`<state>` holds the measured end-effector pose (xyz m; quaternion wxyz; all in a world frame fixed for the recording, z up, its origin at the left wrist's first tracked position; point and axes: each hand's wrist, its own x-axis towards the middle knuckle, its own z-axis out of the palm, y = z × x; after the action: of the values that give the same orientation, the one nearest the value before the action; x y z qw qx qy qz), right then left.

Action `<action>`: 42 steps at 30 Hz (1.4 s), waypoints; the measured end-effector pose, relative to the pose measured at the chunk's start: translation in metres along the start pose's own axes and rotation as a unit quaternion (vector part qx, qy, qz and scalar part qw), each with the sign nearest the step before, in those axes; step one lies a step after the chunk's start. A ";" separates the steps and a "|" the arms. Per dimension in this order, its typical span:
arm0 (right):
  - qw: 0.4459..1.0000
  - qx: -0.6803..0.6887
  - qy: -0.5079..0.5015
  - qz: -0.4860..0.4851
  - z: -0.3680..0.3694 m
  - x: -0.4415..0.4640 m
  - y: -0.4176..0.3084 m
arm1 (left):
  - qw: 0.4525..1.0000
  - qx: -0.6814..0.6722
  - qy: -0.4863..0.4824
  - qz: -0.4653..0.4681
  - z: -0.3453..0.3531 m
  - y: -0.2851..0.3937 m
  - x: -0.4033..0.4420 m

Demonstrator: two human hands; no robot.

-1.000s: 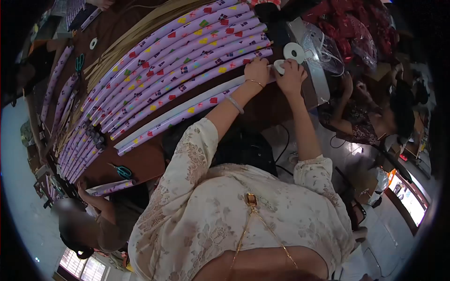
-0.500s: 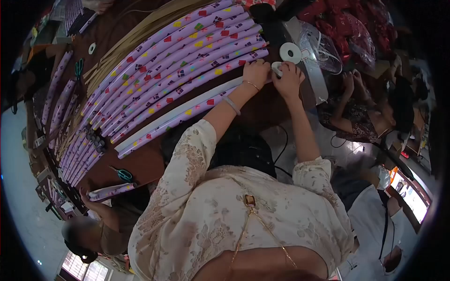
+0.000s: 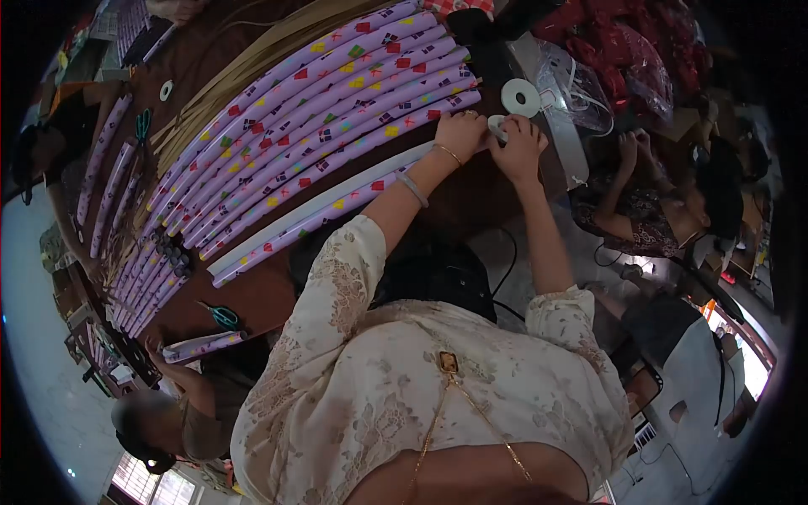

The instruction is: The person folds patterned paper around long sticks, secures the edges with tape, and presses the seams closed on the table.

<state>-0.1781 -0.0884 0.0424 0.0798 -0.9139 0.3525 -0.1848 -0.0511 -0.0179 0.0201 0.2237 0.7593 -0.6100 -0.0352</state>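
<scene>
My right hand (image 3: 519, 151) is closed around a small white roll of tape (image 3: 497, 127), close beside my left hand (image 3: 460, 135). My left hand is curled over the right end of a lilac wrapping paper roll (image 3: 337, 204) printed with small gift shapes; its fingertips are partly hidden. A white strip of the paper's underside (image 3: 328, 189) shows along this roll. Just beyond my hands lies a larger white tape roll (image 3: 521, 97). Several finished-looking lilac rolls (image 3: 337, 105) lie side by side on the table, above my left forearm.
Brown paper strips (image 3: 202, 93) lie behind the rolls. Green-handled scissors (image 3: 220, 316) rest at the table's near left. Clear plastic bags (image 3: 576, 88) and red wrapped goods (image 3: 627, 55) are at the right. Other people sit at left and right; one person's hands (image 3: 635, 143) are near the right side.
My hands stay almost in place, with the tape roll still in my right hand. At the lower right, a person in pale clothing has shifted, and more floor shows there.
</scene>
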 end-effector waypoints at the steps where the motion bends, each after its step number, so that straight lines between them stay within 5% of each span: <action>1: 1.000 0.002 0.003 0.000 -0.001 -0.002 -0.001 | 1.000 -0.001 0.000 0.000 -0.001 0.000 -0.001; 7: 1.000 0.006 -0.003 0.024 -0.003 0.000 -0.003 | 0.999 -0.041 -0.003 0.001 -0.006 0.001 0.002; 12: 0.997 0.042 0.021 0.067 0.009 -0.002 -0.005 | 0.982 -0.136 -0.057 -0.118 -0.013 0.004 0.005; 15: 0.993 0.107 0.041 0.013 0.017 -0.005 -0.001 | 0.967 -0.144 -0.099 -0.187 -0.012 0.007 0.006; 28: 0.987 0.121 0.109 0.010 0.023 -0.010 -0.010 | 0.948 -0.137 -0.105 -0.268 -0.010 0.014 0.011; 30: 0.985 0.125 0.116 0.010 0.024 -0.010 -0.009 | 0.932 -0.129 -0.176 -0.289 -0.011 0.014 0.014; 34: 0.983 0.136 0.121 -0.018 0.023 -0.008 -0.004 | 0.947 -0.079 -0.152 -0.273 -0.016 0.017 0.017; 42: 0.982 0.139 0.118 -0.041 0.022 -0.002 -0.004 | 0.900 -0.061 -0.249 -0.352 -0.033 0.023 0.034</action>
<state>-0.1681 -0.0842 0.0230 0.1563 -0.8792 0.2927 -0.3420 -0.0529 -0.0439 0.0665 0.0836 0.8757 -0.3356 -0.3370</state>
